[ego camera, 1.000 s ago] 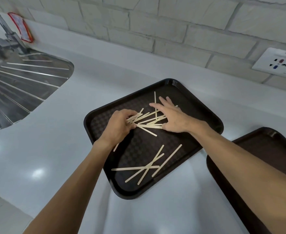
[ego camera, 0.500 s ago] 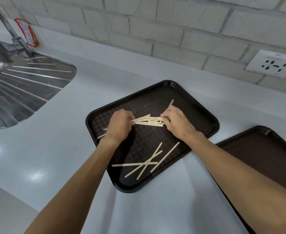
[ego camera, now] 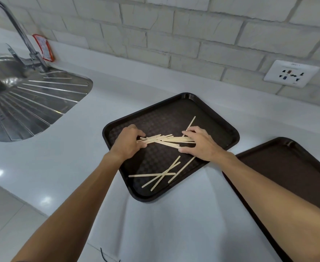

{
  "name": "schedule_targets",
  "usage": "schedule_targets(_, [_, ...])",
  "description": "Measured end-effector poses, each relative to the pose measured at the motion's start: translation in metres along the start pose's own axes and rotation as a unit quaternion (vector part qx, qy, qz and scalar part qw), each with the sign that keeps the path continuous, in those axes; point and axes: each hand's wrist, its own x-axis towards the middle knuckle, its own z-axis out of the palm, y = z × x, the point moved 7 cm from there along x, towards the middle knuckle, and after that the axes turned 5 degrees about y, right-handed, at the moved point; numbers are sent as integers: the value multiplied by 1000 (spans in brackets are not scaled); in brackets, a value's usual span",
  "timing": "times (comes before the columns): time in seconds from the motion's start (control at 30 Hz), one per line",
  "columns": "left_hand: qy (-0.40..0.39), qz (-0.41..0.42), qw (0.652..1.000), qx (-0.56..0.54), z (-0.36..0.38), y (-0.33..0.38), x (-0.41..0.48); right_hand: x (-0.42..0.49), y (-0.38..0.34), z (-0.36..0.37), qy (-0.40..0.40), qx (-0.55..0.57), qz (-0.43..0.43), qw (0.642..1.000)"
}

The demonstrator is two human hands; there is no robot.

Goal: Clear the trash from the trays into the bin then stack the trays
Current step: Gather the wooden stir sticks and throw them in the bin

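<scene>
Barely started tbh: we had our left hand (ego camera: 128, 143) and right hand (ego camera: 199, 146) both curled round the ends of a stick bundle (ego camera: 166, 139) mid way up the tray (ego camera: 174, 114), w/ loose sticks (ego camera: 161, 174) at its 6 o'clock, 2nd tray (ego camera: 287, 176) at 4 o'clock unstacked, bin nowhere in view.

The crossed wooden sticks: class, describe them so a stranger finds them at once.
Find the dark tray in the middle of the white counter. At its near end lie pale crossed sticks. Unlike the bundle farther back, no hand grips them.
</scene>
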Motion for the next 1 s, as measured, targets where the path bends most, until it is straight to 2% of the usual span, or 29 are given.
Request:
schedule_targets(0.1, [44,-20,998,-38,-2,3,-4,2,-11,-3,34,19,-4,999])
schedule_targets(0.23, [52,-37,998,-23,2,9,-2,0,-26,-3,76,24,-21,997])
schedule_targets(0.43, [13,-3,1000,21,10,12,4,5,-26,-1,51,35,-15,998])
schedule_targets(0.53, [25,-23,999,-1,8,7,8,9,-22,0,13,52,11,998])
schedule_targets(0.6, [28,-37,999,-9,7,6,10,10,-23,1,15,81,25,996])
schedule_targets(0.77, [0,-31,999,-9,8,6,17,14,-24,1,91,116,48,988])
schedule_targets(0.9, [-57,-10,998,0,16,0,21,18,-20,-3,84,38,60,994])
schedule_targets(1.0, [-81,4,997,-2,22,-1,24,17,-19,-3,97,46,59,992])
